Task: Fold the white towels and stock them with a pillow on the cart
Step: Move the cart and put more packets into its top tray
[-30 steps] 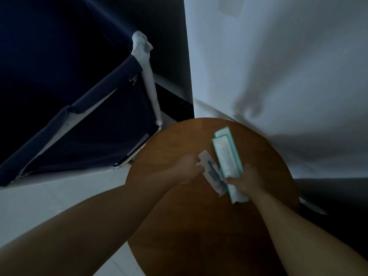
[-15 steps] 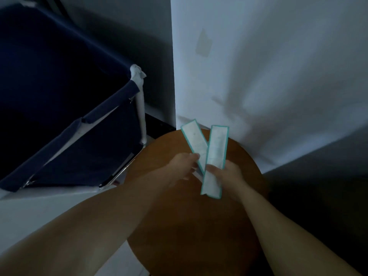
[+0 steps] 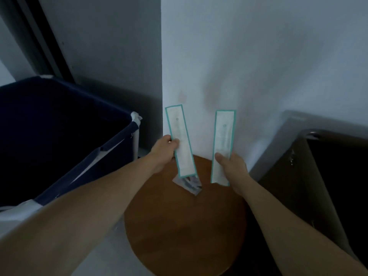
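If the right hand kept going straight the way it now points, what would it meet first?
Most likely the white wall. The right hand, gripping a teal-edged packet, points forward over the round wooden table, and nothing else shows in that line. Depth is unclear.

Two long white packets with teal borders were held upright over a round wooden table (image 3: 185, 236), well apart from each other. The left packet (image 3: 180, 139) was pinched at its left edge by the left hand (image 3: 164, 149), and the right packet (image 3: 223, 147) was gripped by the right hand (image 3: 232, 164), thumb on its face. A small clear sachet (image 3: 189, 184) lay near the table's far edge. A navy fabric cart (image 3: 65, 136) stood just beside the table's left edge.
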`<state>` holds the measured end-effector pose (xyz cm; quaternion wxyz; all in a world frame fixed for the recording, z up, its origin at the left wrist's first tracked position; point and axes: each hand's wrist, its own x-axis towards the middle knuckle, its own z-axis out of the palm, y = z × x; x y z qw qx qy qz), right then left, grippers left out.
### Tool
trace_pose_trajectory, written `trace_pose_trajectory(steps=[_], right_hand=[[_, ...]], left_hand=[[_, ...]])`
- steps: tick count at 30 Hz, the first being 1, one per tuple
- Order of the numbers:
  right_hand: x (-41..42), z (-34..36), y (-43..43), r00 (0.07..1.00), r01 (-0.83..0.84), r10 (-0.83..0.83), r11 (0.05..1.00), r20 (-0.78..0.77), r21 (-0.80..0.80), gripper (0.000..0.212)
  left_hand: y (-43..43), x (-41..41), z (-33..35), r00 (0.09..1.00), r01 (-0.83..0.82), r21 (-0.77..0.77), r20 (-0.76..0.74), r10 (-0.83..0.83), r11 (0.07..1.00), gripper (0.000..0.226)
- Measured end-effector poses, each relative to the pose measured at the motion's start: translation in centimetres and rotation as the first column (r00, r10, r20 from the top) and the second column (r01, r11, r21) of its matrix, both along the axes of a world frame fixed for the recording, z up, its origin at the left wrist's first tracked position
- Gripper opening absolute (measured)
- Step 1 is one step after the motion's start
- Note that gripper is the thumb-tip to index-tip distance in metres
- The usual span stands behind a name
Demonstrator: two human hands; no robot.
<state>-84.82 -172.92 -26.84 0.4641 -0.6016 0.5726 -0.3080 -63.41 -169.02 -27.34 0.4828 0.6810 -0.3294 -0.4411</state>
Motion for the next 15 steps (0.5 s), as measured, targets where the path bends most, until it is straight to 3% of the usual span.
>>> trace_pose_trajectory(steps=[9,15], right_hand=[[-5.4,6.4,2.6,0.996,-0.035,0.047,0.986,0.071,-0.162,0.021],[-15.3,9.8,3.8,0.985,0.104,-0.063,0.962,0.162,-0.254,0.018]], left_hand=[[1.1,-9.6,8.2,0.978,0.208,-0.184,0.028,-0.206,0.961,0.020],[0.3,-20.4,13.3,0.940,0.327,-0.273,0.001,-0.340,0.905,0.020]])
